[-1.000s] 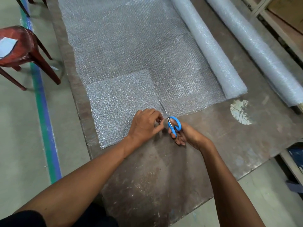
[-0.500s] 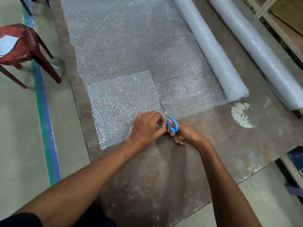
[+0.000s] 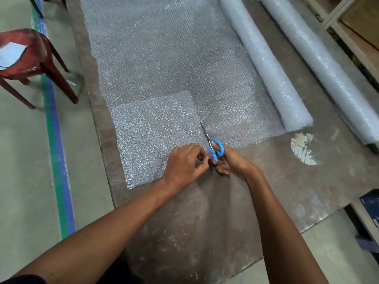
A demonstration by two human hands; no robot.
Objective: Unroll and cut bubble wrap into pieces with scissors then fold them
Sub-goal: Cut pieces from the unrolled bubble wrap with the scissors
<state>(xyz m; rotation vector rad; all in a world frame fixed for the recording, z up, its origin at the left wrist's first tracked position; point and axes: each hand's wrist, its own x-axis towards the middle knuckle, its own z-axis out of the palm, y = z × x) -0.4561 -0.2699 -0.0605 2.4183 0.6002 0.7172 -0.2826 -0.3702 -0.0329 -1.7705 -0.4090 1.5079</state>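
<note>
Hidden first: your right hand [image 3: 229, 161] covers the lower loop of the blue-handled steel scissors [image 3: 213, 145], only the upper loop shows clear. Fingers curled through the handles, so it grips the scissors. Blades look nearly closed, thin and pointed, tip lying on the wrap; whether they sit in a cut line or just on top, can't tell. Your left hand [image 3: 183, 165] has fingers curled, pinching the near edge of the clear bubble wrap sheet [image 3: 164, 64] just beside the scissor handle; the pinched bit itself is hidden under the knuckles.

The sheet lies flat on the worn brown metal-looking worktable [image 3: 205, 222], bubbly, glittery texture. Its far end is cut off by the top of the frame. A brighter square patch of bubble wrap [image 3: 151, 132] sits at the near left corner, denser look, seems a doubled layer, can't confirm. Sheet runs right into the partly unrolled bubble wrap roll [image 3: 266, 64], a long pale cylinder, top end out of frame. A second long bubble wrap roll [image 3: 328, 72] lies beside it, apart, both ends cropped.

Table surface scratched, dull, with a pale round worn patch [image 3: 303, 148]. Dark red plastic chair [image 3: 34, 58] at left on the floor, half cropped, a white paper sheet [image 3: 10, 54] on its seat. Green and blue floor stripe [image 3: 59, 160] runs along the table. Wooden shelving [image 3: 352, 33] at right edge, contents unclear.
</note>
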